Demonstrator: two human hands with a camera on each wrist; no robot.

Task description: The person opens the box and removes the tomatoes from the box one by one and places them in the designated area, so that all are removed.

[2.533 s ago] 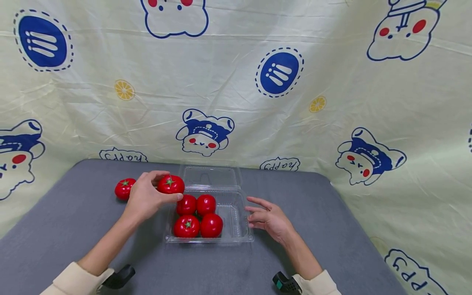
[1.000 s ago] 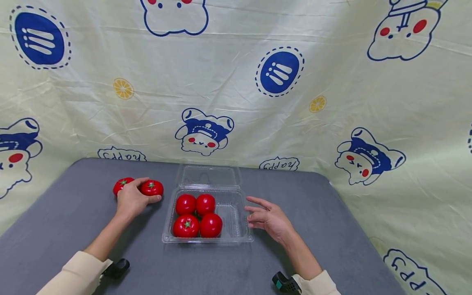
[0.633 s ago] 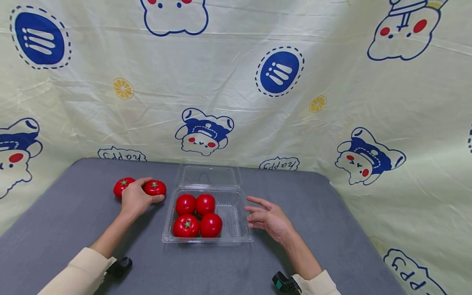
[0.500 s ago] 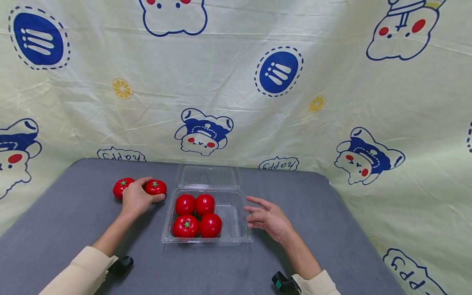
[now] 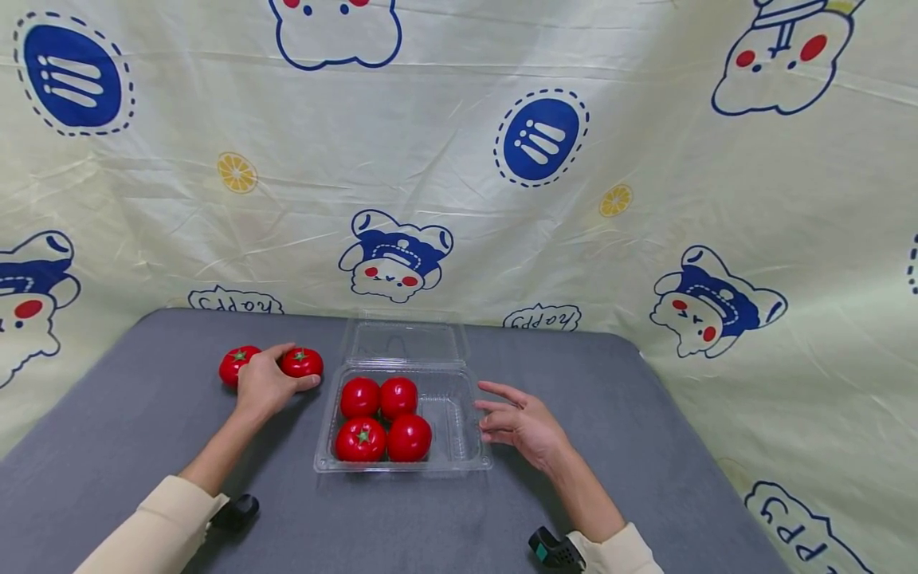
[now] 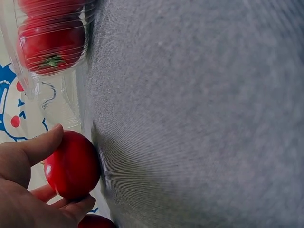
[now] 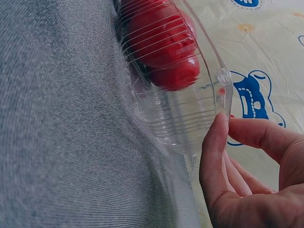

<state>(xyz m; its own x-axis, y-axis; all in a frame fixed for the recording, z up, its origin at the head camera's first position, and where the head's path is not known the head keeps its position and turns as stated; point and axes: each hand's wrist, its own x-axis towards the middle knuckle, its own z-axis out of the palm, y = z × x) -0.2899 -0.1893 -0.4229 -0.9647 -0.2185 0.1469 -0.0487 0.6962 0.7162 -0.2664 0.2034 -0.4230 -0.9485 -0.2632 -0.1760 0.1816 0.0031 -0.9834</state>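
Observation:
My left hand (image 5: pixel 267 386) grips a red tomato (image 5: pixel 302 363) on the table left of the clear plastic container (image 5: pixel 459 454). In the left wrist view, the thumb is on one side of the tomato (image 6: pixel 72 166) and the fingers curl round the other. Another tomato (image 5: pixel 235 365) lies just left of that hand, partly hidden by it. Several tomatoes (image 5: pixel 361 439) sit in the container's left and middle part, and its lid (image 5: pixel 412 341) is folded back. At the right side, my right hand (image 5: pixel 529 426) pinches the container's rim between thumb and index finger, as the right wrist view shows.
A grey cloth (image 5: pixel 402 518) covers the table. Behind it hangs a pale patterned curtain (image 5: pixel 459 159). Each wrist carries a small black device, such as the one on the right (image 5: pixel 555 550).
The left hand has carried its tomato from above the container's left edge leftward and down to the table, then shifted slightly right. The right hand stays at the rim.

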